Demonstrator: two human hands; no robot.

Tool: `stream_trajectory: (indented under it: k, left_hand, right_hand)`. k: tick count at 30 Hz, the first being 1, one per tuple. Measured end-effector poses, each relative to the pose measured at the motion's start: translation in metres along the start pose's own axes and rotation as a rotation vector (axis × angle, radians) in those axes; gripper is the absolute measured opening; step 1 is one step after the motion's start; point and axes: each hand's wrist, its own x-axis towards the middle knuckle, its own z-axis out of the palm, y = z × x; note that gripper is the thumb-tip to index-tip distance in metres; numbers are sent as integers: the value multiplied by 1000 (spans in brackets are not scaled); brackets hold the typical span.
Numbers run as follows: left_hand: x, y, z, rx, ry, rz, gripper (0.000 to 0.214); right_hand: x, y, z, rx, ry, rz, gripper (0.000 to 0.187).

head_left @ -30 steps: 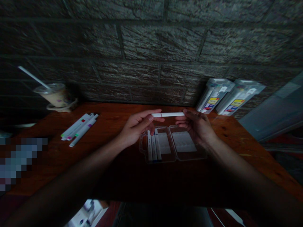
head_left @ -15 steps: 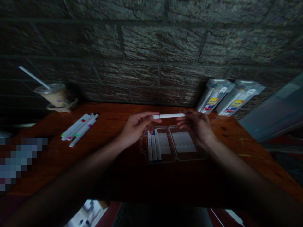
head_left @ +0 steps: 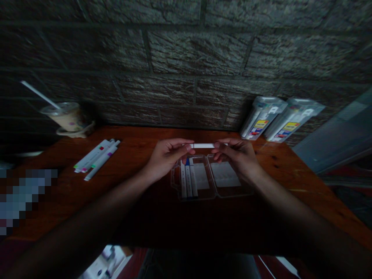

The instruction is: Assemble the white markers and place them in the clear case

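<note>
A white marker [head_left: 204, 146] lies level between my two hands, above the table. My left hand [head_left: 168, 157] pinches its left end, close to a thin dark ring. At the other end, the fingers and thumb of my right hand [head_left: 238, 155] are closed on it. Below them an open clear plastic case [head_left: 215, 190] rests on the table. Several white markers [head_left: 188, 182] stand side by side in its left half, one with a blue end. The right half shows a pale ridged insert [head_left: 226, 174].
More white markers [head_left: 97, 157] lie in a loose pile on the wooden table [head_left: 136, 135] at left. Behind them is a drink cup with a straw [head_left: 68, 118]. Two closed marker cases [head_left: 257, 120] stand upright at the back right, near the stone wall [head_left: 180, 93].
The marker has become more level, its right end lowered. My right hand has shifted slightly left along it, closer to my left hand. The case and pile stay put.
</note>
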Motion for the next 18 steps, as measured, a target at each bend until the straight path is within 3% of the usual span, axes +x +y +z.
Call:
stream_trajectory:
  k: [12,18]
  left_hand:
    - [0,1,2,64,-7,42,15]
    - [-4,3,6,94,-42,40,13]
  right_hand:
    - [-4,1,2,-81,-94,-56,17]
    - [-5,1,5,-199,-101,-112,22]
